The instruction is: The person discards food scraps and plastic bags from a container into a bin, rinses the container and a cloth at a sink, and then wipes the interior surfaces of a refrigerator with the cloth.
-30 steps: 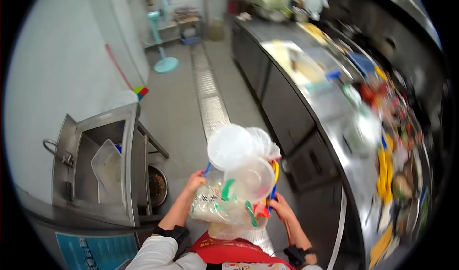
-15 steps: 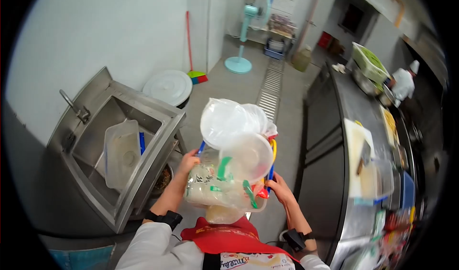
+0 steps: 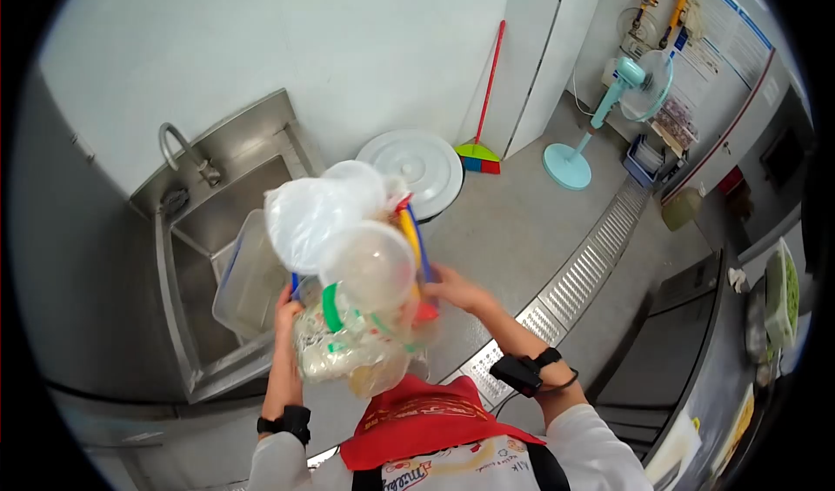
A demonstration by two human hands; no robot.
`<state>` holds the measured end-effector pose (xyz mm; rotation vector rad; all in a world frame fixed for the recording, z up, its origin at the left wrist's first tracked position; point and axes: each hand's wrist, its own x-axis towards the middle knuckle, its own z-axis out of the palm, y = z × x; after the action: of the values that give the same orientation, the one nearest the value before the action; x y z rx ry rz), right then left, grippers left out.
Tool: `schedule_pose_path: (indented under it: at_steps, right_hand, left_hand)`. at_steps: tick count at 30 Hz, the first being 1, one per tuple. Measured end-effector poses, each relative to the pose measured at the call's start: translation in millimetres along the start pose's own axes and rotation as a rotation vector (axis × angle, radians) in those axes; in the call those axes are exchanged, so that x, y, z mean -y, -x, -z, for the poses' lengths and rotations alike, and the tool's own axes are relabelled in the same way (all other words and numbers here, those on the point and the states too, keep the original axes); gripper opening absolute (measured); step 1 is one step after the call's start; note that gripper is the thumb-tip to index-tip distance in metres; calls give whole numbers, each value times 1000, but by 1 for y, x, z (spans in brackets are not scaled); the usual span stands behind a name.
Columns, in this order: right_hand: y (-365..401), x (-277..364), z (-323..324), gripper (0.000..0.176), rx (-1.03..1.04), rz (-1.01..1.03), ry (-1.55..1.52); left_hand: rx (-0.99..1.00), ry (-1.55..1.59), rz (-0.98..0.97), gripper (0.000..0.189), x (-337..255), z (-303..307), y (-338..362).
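Note:
In front of my red apron, I carry a heaped clear plastic box with blue handles, one hand at each side. My left hand is closed around its left side, by a bit of blue handle. On the right, my right hand grips the other blue handle, its fingers partly hidden. Piled on top are a translucent round tub, white round pieces in clear plastic and clear plastic bags with green strips. The pile hides most of the box.
At left stands a steel sink with a curved faucet and a clear bin inside. Ahead are a white lidded bucket, a broom and a turquoise fan. A floor grate runs beside the steel counter.
My view has turned left. The loaded box has swung towards the sink, now overlapping its near right side. Both hands keep their hold.

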<state>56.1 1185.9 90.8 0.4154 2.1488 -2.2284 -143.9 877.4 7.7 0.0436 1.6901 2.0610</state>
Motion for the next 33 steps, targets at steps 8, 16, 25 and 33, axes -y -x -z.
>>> schedule_pose_path:
  at_steps: [8,16,25,33]
  right_hand:
    - [-148,23,59,40,323,73,29]
    - [-297,-38,228,49,174,-432,-450]
    - [-409,-281,374,60,-411,-795,-646]
    - [-438,-262,369,33,-608,-844,-595]
  left_hand:
    - [-236,216,-35,69,-33,-30,-32]
    - [-542,119,61,69,-18,-54,-35]
    - [-880,-5,313,70,-30,-110,-29]
    - [-987,23,343,70,-23,-136,-8]
